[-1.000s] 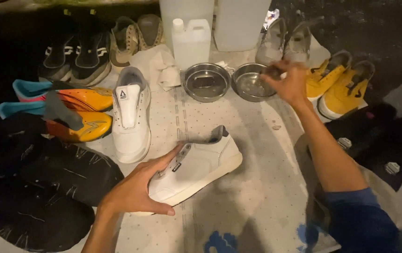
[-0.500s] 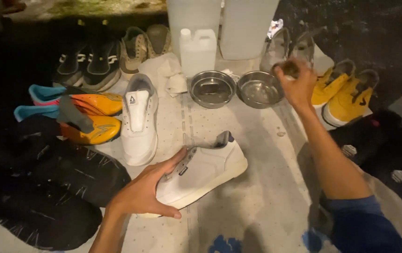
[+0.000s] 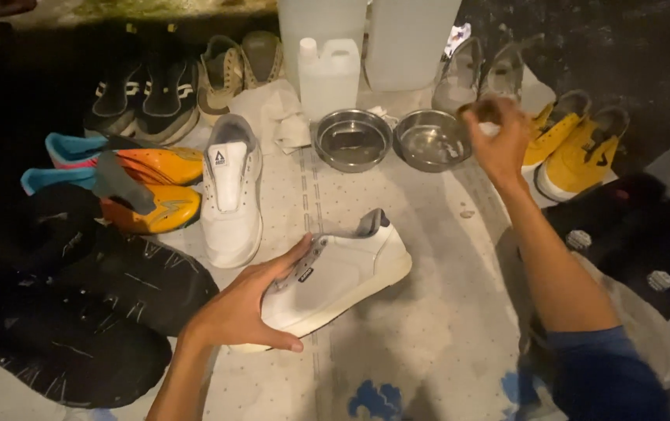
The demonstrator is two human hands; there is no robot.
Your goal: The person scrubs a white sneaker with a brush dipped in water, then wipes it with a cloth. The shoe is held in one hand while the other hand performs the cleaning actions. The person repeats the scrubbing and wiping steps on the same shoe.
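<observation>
White shoe: low sneaker (image 3: 335, 277) lies on its side on the dotted mat (image 3: 428, 343), mid-frame, toe toward the person.
L hand: left hand (image 3: 237, 312) has its fingers clamped round the toe end, pinning it down.
R hand: right hand (image 3: 499, 144) is raised just beside the right steel bowl (image 3: 431, 139); fingers pinched on a small dark item, can't tell what.
Progress: looks early, cleaning judged not begun on this shoe; no foam or wet patch visible.
Left: twin white shoe (image 3: 230, 191) upright, left steel bowl (image 3: 352, 139), plastic jug (image 3: 329, 74), cloth (image 3: 276, 113) untouched; yellow pair (image 3: 577, 148) waits.
</observation>
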